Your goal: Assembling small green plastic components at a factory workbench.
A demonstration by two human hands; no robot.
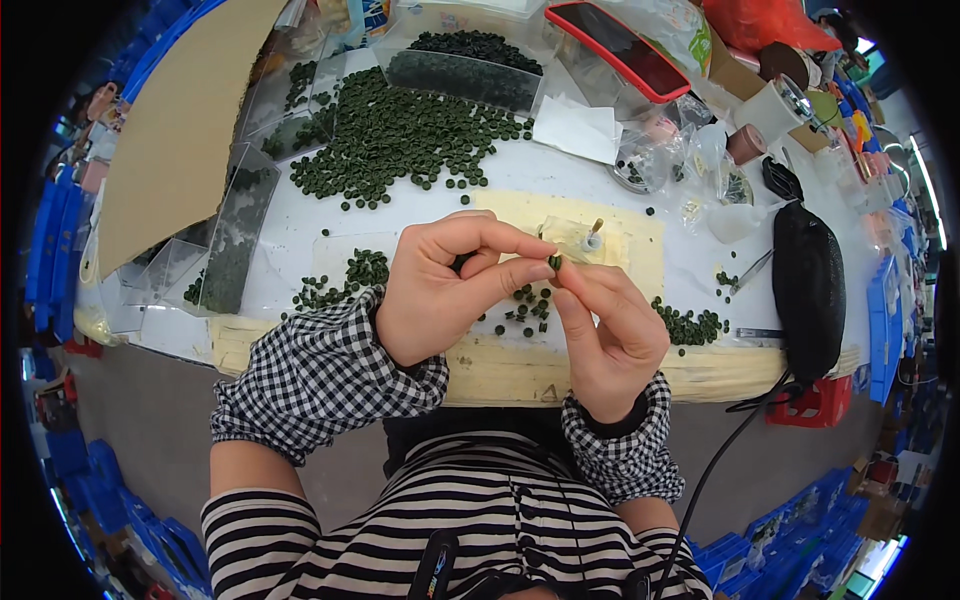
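Observation:
A small dark green round piece (pixel 555 262) is between my fingertips above the front of the table. My left hand (pixel 435 285) pinches it with thumb and index finger. From the other side, the fingers of my right hand (pixel 618 330) close on the same piece. Beneath my hands, several loose green pieces (pixel 522 312) lie at the table's front. Just beyond my right fingers a small upright peg (pixel 594 238) stands on a cream pad (pixel 640 225). A small heap of green pieces (pixel 690 326) sits right of my right hand, another (pixel 350 280) by my left wrist.
A large spread of green pieces (pixel 390 130) covers the table's back left, beside clear trays (pixel 465 85). Cardboard (pixel 180 140) leans at left. A red-cased phone (pixel 620 50) rests at the back. At right are a black pouch (pixel 808 290), tweezers (pixel 752 270) and a cable (pixel 720 455).

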